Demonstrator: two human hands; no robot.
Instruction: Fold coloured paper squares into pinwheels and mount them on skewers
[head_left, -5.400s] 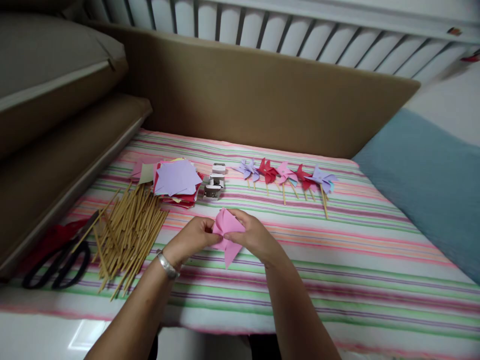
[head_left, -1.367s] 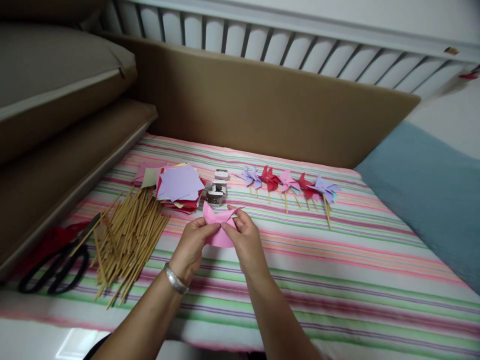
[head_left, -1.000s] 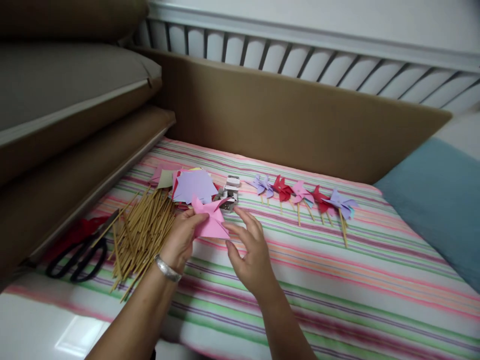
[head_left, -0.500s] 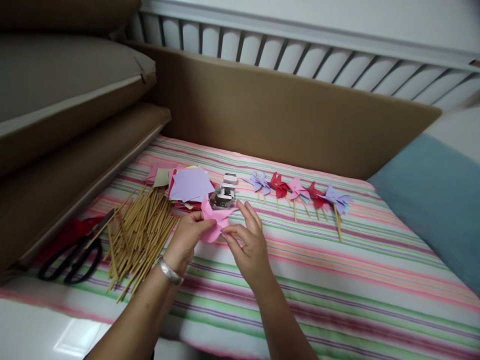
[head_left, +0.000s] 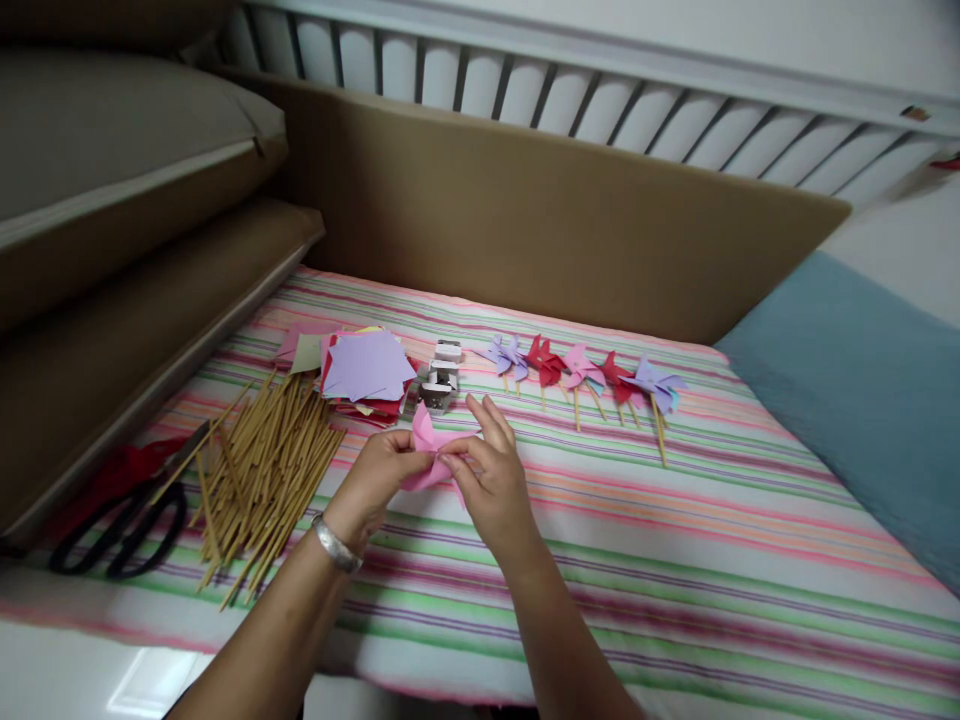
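Note:
A pink paper pinwheel (head_left: 426, 432), its blades folded inward, is held between both hands over the striped cloth. My left hand (head_left: 381, 475), with a silver bangle at the wrist, pinches its left side between thumb and fingers. At its centre, the thumb and index finger of my right hand (head_left: 491, 480) press together, the other fingers raised; whether a small pin sits there is hidden. Just beyond lie small metal pieces (head_left: 441, 378) and a stack of coloured paper sheets (head_left: 369, 367). Wooden sticks (head_left: 270, 470) are heaped left of my left hand.
Several finished pinwheels on sticks (head_left: 583, 367) lie in a row at the right back. Black-handled scissors (head_left: 124, 535) rest at the far left beside something red (head_left: 112, 480). A brown board (head_left: 525, 210) stands along the back, and brown packages (head_left: 150, 330) are stacked at left.
The pink paper has turned and its blades are gathered more toward the centre. My right thumb and index finger have moved in onto the centre. The whole view has shifted slightly.

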